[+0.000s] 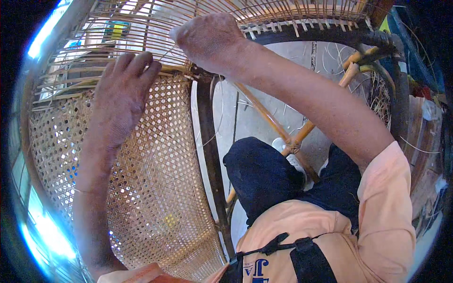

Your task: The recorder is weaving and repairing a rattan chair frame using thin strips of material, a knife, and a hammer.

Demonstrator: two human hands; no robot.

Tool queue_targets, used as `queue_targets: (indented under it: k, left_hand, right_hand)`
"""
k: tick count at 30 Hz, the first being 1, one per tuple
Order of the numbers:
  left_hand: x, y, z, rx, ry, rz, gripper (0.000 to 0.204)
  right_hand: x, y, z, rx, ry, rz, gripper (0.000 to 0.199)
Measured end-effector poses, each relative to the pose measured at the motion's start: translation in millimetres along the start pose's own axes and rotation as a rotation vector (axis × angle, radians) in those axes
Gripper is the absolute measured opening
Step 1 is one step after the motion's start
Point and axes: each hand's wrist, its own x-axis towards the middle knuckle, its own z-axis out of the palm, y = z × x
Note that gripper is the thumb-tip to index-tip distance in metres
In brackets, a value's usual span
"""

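A rattan seat or chair frame stands before me, with a woven cane panel [155,137] full of small holes on the left and rows of thin rattan strips [141,28] above it. My left hand [120,92] lies over the panel's upper edge, its fingers bent down among the strips; whatever they grip is hidden. Close by on the right, my right hand [207,40] is closed in a fist. A thin cane strand [169,51] runs from it toward the left fingertips. Between and below the hands, a wrapped joint [191,73] meets a dark frame bar [207,137].
A dark curved rail [306,38] crosses the upper right, with cut strip ends along it. Crossed rattan poles [293,145] are bound together near my knees. Loose cane scraps [330,61] litter the grey floor [302,75]. Brown boards [417,137] stand at the far right.
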Motion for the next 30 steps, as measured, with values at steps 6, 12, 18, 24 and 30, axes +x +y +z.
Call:
queue_targets:
  k: [6, 12, 18, 24, 30]
  left_hand:
    - [-23, -2, 12, 0.100, -0.016, -0.069, 0.040]
    - [-23, -2, 13, 0.127, 0.033, -0.103, 0.040]
    - [-17, -1, 20, 0.129, 0.009, -0.088, 0.040]
    - [-16, -1, 16, 0.141, 0.031, -0.098, 0.037]
    - [-14, 14, 22, 0.148, 0.043, -0.290, 0.038]
  right_hand:
    - [3, -4, -6, 0.032, -0.040, 0.005, 0.015]
    - [2, -2, -4, -0.012, -0.062, -0.016, 0.014]
    - [-1, 1, -2, -0.013, -0.049, -0.029, 0.013]
    - [2, -2, -13, 0.055, -0.126, 0.009, 0.016]
    - [3, -4, -9, 0.105, -0.160, -0.007, 0.018]
